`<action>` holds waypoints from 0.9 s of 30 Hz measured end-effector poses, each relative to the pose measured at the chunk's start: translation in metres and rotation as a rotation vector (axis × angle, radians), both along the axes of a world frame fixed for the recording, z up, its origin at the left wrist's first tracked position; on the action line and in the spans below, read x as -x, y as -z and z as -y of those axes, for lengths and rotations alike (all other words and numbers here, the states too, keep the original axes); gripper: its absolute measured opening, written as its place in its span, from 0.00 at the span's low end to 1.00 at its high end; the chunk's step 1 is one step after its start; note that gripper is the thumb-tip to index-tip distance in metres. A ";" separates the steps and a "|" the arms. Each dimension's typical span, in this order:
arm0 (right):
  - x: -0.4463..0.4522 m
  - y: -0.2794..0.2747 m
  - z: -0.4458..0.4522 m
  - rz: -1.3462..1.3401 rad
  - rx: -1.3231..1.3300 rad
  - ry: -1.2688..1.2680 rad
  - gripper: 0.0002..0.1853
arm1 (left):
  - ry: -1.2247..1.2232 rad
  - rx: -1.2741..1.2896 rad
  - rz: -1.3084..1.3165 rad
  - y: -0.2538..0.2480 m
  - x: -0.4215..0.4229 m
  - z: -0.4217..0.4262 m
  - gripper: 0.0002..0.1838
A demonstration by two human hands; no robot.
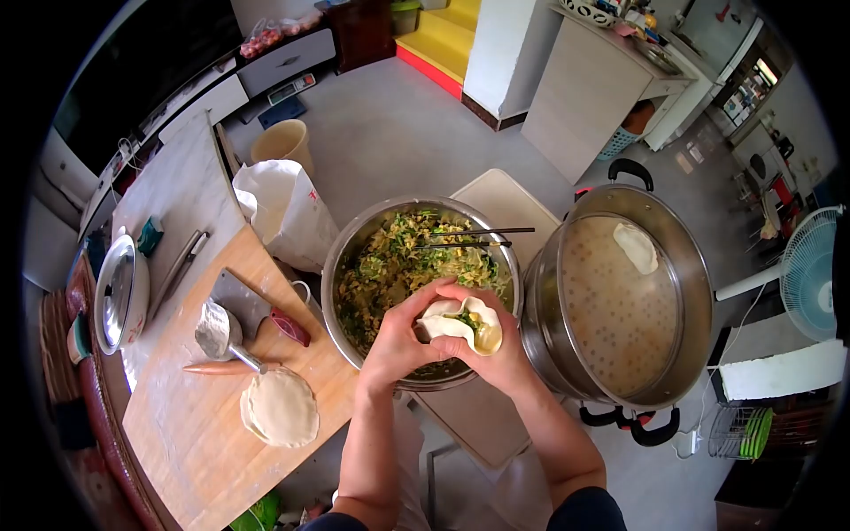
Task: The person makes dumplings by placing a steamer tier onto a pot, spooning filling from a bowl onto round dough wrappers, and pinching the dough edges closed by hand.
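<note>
My left hand [394, 343] and my right hand [509, 356] together hold a dumpling [488, 339] over the near side of a steel bowl [330, 296]. Its dough edge is wavy and partly open, with green and yellow filling showing inside. Fingers of both hands are closed around the dough. Chopped filling [390, 257] fills the bowl, and dark chopsticks [482, 232] lie across its right rim. To the right, one shaped dumpling [636, 248] rests on the perforated tray of a steel steamer pot [549, 319]. Flat round dough wrappers [280, 407] lie on the wooden board at left.
The floured wooden board [181, 442] carries a metal scoop [218, 329], a rolling pin [212, 368] and a cleaver [241, 299] with a red handle. A white sack [288, 221] and a beige bucket [282, 146] stand behind. A fan [813, 274] is at far right.
</note>
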State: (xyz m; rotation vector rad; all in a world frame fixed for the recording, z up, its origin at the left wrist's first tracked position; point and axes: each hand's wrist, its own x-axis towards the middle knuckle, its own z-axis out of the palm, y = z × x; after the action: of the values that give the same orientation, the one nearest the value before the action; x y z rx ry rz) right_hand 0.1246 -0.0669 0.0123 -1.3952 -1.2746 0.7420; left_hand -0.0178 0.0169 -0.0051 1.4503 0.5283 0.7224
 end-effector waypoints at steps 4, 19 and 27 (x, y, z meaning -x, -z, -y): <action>-0.003 0.005 -0.007 0.378 -0.153 0.135 0.32 | -0.042 -0.018 -0.032 0.010 -0.006 0.003 0.39; -0.026 0.018 -0.007 -0.015 -0.119 -0.115 0.29 | 0.105 0.164 0.313 0.030 0.002 -0.005 0.28; -0.049 -0.007 0.005 -0.605 0.026 -0.259 0.29 | 0.026 0.296 0.377 0.036 0.011 -0.009 0.28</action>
State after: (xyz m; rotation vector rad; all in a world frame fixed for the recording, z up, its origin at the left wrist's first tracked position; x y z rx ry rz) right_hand 0.1738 -0.0720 0.0193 -0.9215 -0.9655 1.2490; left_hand -0.0288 0.0259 -0.0411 1.0130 0.3067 0.8356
